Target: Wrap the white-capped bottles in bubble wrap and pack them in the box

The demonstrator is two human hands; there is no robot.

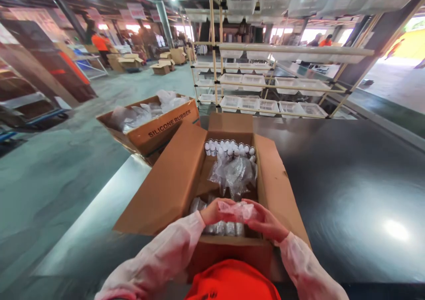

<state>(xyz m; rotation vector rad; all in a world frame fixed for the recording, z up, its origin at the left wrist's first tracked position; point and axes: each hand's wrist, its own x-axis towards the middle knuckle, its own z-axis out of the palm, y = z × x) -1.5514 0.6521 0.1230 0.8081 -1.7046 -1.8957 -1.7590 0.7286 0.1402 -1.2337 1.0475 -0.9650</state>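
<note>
An open cardboard box (156, 194) stands on the dark table in front of me. Over its near end, my left hand (215, 211) and my right hand (267, 222) are closed around a bubble-wrapped item (241, 211) between them. What is inside the wrap cannot be made out. Below my hands, several wrapped pieces (230, 229) lie in the near end of the box. White-capped bottles (227, 148) stand in rows at its far end. Loose bubble wrap (236, 174) lies in front of the bottles, partly over them.
A second carton (166, 126) marked SILICONE RUBBER, filled with bubble wrap, sits tilted at the back left. Beyond the dark table (352, 185) a rack (282, 48) holds white baskets. A person (99, 43) in orange stands far off at the left.
</note>
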